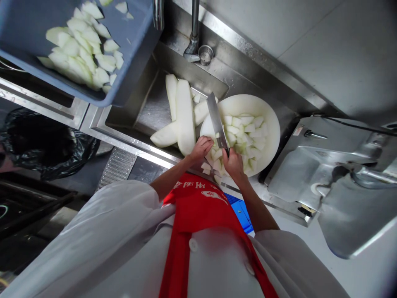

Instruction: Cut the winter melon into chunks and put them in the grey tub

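My right hand (233, 164) grips the handle of a cleaver (216, 121), whose blade points away from me over a round white cutting board (270, 120). My left hand (201, 147) presses down on pale melon pieces at the board's near left edge, right beside the blade. Several cut melon chunks (248, 134) lie piled on the board. Long peeled melon strips (185, 116) lean over the edge of the steel sink (149, 103), just left of the board.
A blue tub (130, 49) holding several cut melon pieces sits at the upper left. A tap (194, 29) rises behind the sink. A metal machine (335, 182) stands to the right. A black bin bag (40, 142) is at the left.
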`<state>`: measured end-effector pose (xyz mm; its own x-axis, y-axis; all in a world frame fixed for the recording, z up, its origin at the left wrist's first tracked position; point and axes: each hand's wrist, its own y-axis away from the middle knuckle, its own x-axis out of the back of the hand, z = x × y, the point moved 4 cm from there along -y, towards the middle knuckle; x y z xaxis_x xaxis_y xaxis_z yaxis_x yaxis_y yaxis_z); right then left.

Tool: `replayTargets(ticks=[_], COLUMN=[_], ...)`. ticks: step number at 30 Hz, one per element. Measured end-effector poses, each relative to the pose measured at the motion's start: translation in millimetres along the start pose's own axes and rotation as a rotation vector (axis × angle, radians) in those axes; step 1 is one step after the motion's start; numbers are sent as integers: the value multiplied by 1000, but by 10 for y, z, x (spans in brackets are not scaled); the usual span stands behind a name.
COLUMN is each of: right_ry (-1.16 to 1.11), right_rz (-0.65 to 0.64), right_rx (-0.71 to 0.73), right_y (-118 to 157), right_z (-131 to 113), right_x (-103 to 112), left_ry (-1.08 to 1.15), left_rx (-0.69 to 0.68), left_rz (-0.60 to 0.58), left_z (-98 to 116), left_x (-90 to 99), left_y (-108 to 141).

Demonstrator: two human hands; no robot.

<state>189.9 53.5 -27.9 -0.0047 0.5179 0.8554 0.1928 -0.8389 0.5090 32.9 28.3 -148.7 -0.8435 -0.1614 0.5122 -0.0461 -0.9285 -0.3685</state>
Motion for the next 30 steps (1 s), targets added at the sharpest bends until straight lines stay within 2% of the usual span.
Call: replayTargets(ticks=[5, 9, 20, 30], right_ry=[-3, 17, 38, 50], right_rz=[-4, -22, -28, -58], right_rx=[32, 29, -3, -25], right_y=[160, 180, 199, 256], right_z=[-115, -183, -187, -201], right_x=[35, 52, 97, 98], left_ry=[-13, -40, -34, -51], left_rx=[5, 1, -12, -19], left_rz=[-8, -2, -65, -53], left_z=[-12, -20, 37, 31], left_x=[-18, -13, 4, -5], left_y=[-9, 8, -82, -89])
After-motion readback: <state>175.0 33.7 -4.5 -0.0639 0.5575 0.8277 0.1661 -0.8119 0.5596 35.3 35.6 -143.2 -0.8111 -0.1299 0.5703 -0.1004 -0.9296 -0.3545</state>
